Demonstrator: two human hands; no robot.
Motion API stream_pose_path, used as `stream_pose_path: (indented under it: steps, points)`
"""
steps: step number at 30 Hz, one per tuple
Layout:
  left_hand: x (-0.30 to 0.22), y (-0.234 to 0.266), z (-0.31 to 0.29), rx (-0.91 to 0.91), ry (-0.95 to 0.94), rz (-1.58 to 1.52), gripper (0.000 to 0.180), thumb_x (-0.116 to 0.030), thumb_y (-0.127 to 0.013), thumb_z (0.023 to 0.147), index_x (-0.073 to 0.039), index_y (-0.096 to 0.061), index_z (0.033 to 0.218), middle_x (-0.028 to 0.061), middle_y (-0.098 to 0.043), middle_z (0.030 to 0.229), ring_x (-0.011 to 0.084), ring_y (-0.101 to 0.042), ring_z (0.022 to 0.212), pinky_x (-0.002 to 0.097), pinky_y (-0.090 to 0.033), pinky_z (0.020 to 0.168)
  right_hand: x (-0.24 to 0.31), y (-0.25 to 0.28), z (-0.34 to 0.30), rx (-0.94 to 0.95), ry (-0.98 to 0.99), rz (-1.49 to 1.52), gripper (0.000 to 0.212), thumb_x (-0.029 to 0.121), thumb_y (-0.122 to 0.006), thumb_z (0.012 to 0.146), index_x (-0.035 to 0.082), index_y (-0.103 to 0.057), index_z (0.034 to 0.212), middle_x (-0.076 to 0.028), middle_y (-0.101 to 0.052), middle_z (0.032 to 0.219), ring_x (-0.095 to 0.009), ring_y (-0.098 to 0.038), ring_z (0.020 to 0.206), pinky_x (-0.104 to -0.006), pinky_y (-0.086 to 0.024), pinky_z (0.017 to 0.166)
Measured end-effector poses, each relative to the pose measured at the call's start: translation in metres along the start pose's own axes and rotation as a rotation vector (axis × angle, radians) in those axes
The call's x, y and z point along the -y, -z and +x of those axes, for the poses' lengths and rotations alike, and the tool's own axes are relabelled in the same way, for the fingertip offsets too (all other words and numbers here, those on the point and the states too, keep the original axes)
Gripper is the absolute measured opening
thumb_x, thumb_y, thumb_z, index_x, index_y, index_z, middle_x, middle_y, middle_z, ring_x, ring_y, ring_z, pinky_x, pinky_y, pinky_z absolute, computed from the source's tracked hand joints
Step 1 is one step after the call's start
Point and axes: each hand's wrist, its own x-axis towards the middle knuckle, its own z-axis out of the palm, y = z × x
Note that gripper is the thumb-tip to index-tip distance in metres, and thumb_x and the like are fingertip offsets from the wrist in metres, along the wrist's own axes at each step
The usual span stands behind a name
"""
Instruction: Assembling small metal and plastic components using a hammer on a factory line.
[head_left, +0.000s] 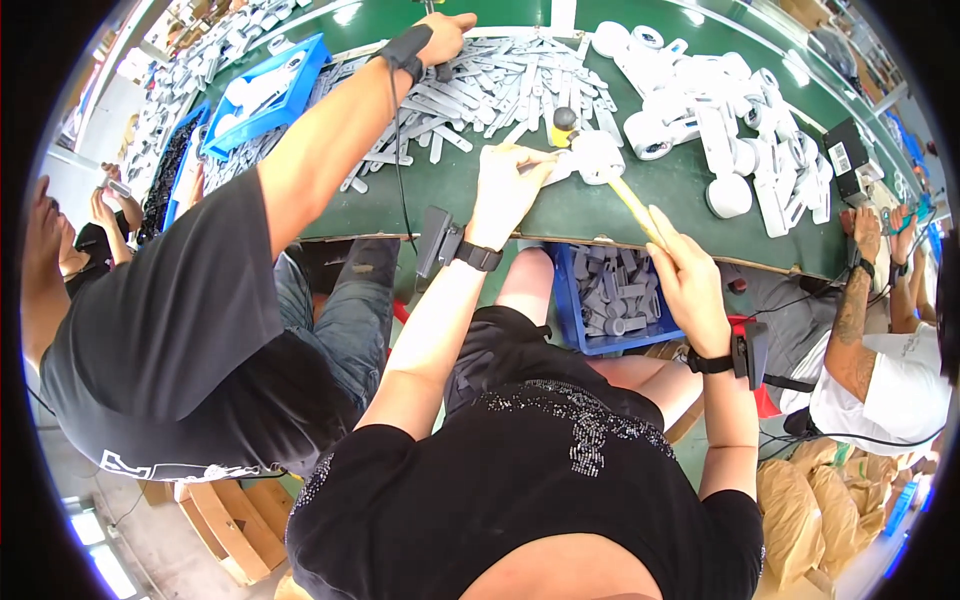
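My left hand is closed in a pinch on the narrow end of a white plastic part with a round, ring-like head, just above the green worktable. The fingers of my right hand wrap round the yellow handle of a mallet. Its handle runs up to the white part, which hides the middle of it. In line beyond the part shows a black and yellow mallet head. Whether mallet and part touch, I cannot tell.
Grey flat strips lie heaped beyond my hands. White round-headed parts pile up at right. A blue crate of grey parts stands below the table edge. At left a co-worker's arm reaches across; another person sits right.
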Motion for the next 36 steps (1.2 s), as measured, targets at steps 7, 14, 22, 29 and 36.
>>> stream_pose_path:
  steps: [7, 14, 22, 29, 36]
  points:
    - [0.007, -0.001, 0.006, 0.031, 0.089, -0.009, 0.010, -0.015, -0.071, 0.074, -0.008, -0.074, 0.082, 0.0088, -0.066, 0.079, 0.0264, -0.054, 0.084, 0.0362, -0.040, 0.082, 0.005, 0.005, 0.002, 0.030, 0.016, -0.022, 0.044, 0.007, -0.060, 0.089, 0.010, -0.052, 0.132, -0.014, -0.055, 0.075, -0.029, -0.054, 0.062, -0.0360, -0.045, 0.058]
    - [0.008, 0.011, -0.019, -0.094, 0.011, 0.218, 0.025, -0.019, -0.080, 0.067, -0.004, -0.068, 0.084, 0.0115, -0.065, 0.087, 0.0301, -0.056, 0.091, 0.0401, -0.047, 0.081, 0.014, -0.003, -0.012, -0.034, 0.110, 0.112, 0.047, 0.002, -0.061, 0.087, 0.010, -0.053, 0.133, -0.014, -0.056, 0.077, -0.026, -0.053, 0.062, -0.0328, -0.046, 0.061]
    - [0.013, 0.016, -0.020, -0.026, 0.093, 0.103, 0.026, -0.021, -0.080, 0.066, -0.006, -0.070, 0.085, 0.0101, -0.067, 0.081, 0.0274, -0.062, 0.080, 0.0370, -0.049, 0.074, 0.015, -0.013, -0.018, -0.026, 0.106, 0.131, 0.047, 0.004, -0.060, 0.088, 0.010, -0.051, 0.133, -0.013, -0.055, 0.076, -0.028, -0.054, 0.062, -0.0348, -0.046, 0.058]
    - [0.023, 0.016, -0.020, -0.010, 0.153, 0.146, 0.034, -0.024, -0.083, 0.063, -0.005, -0.069, 0.087, 0.0104, -0.064, 0.084, 0.0259, -0.059, 0.085, 0.0356, -0.048, 0.077, 0.024, -0.020, -0.021, -0.057, 0.110, 0.281, 0.044, 0.005, -0.060, 0.088, 0.009, -0.053, 0.132, -0.013, -0.056, 0.077, -0.028, -0.055, 0.063, -0.0346, -0.047, 0.061]
    - [0.038, 0.012, -0.021, -0.004, 0.148, 0.181, 0.035, -0.025, -0.084, 0.061, -0.008, -0.071, 0.089, 0.0084, -0.064, 0.081, 0.0249, -0.057, 0.083, 0.0356, -0.048, 0.076, 0.031, -0.023, -0.020, 0.020, 0.123, 0.231, 0.045, 0.005, -0.060, 0.088, 0.010, -0.053, 0.132, -0.014, -0.054, 0.073, -0.029, -0.054, 0.061, -0.0341, -0.046, 0.058]
